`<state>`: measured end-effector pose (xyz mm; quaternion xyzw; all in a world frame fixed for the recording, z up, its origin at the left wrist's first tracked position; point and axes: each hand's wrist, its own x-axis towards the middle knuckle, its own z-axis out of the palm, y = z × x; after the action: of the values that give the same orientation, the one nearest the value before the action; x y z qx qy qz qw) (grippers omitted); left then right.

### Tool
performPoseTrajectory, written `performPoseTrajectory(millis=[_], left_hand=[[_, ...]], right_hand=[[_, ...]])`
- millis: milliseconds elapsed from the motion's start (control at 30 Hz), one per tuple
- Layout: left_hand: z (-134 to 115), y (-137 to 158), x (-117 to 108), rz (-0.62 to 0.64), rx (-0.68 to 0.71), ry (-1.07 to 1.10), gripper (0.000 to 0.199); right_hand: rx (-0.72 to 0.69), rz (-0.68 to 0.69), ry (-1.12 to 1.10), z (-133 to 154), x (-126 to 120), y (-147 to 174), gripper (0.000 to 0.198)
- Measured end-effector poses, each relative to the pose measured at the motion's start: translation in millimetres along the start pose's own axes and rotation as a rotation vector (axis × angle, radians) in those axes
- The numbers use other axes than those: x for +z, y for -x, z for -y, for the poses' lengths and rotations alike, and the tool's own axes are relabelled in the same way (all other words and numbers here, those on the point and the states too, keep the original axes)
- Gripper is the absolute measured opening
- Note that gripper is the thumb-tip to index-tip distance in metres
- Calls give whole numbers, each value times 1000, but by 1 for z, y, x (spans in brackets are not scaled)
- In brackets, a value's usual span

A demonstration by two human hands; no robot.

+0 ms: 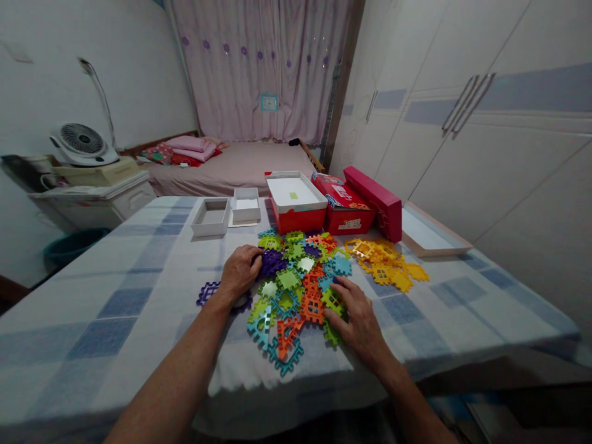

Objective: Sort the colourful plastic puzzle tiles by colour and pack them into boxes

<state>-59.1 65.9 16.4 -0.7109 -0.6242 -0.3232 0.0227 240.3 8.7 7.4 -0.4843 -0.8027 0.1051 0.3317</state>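
Observation:
A loose pile of plastic interlocking tiles (288, 279) in green, orange, turquoise and purple lies at the middle of the table. At its left edge my left hand (239, 271) has its fingers and thumb closed at a dark purple tile (272, 264). More purple tiles (208, 293) lie under and beside that wrist. My right hand (358, 317) rests at the pile's right side, thumb and fingers apart, touching a green tile (332, 301). An orange window tile (312, 307) lies just left of its thumb. Separate from the pile are yellow tiles (386, 265) at the right.
Behind the pile stand two small white boxes (210, 217) (246, 205), an open red-and-white box (300, 219), a red printed box (349, 213) and a long red box (377, 200). A shallow tray (435, 237) lies right. The checked tablecloth (139, 345) hangs over the front edge.

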Motion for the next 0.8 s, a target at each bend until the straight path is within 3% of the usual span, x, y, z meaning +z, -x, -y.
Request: performPoseTrajectory(millis=[233,500,667,800], left_hand=[[5,-2,1,34,-17,-3,29],[8,-2,1,52,-32,4,32],[8,-2,1,57,-36,4,33],[9,-2,2,62,-35,4,33]], right_hand=[[28,-106,-189,-4,-1,-2,27],[274,-349,-323,-8,-6,-2,28],[355,-406,-344,-14,-4,-1,31],[504,-417,-473,-16,-6,0,35]])
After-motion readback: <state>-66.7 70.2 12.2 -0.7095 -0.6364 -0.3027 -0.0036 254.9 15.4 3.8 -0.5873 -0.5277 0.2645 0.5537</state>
